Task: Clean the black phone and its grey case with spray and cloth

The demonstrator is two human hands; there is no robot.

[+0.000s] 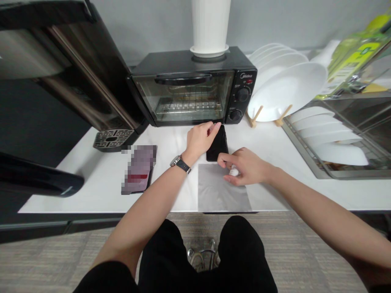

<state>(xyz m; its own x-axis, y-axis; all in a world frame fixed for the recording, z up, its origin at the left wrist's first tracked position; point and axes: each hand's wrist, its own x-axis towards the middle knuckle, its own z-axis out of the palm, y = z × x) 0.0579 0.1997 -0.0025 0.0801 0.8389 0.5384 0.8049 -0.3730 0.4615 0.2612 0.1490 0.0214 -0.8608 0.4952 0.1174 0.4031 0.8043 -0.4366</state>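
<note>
A black smartphone [217, 145] lies on the white countertop, in front of the toaster oven. My left hand [200, 140], with a watch on its wrist, is curled at the phone's upper left edge, its thumb along the top. Most of its other fingers are hidden. My right hand [244, 166] has a small white object [234, 171] between its bent fingers; its exact kind cannot be made out. The index finger reaches to the phone's lower right corner. Under that hand, a grey cloth [218, 189] lies flat, just below the phone.
A toaster oven [189, 97] carries a white pot [210, 26]. On the left are a second phone [140, 169], partly pixelated, and a black dispenser with a drip tray [112, 139]. White plates [287, 91] stand in a wooden rack on the right, beside a metal dish rack [317, 173].
</note>
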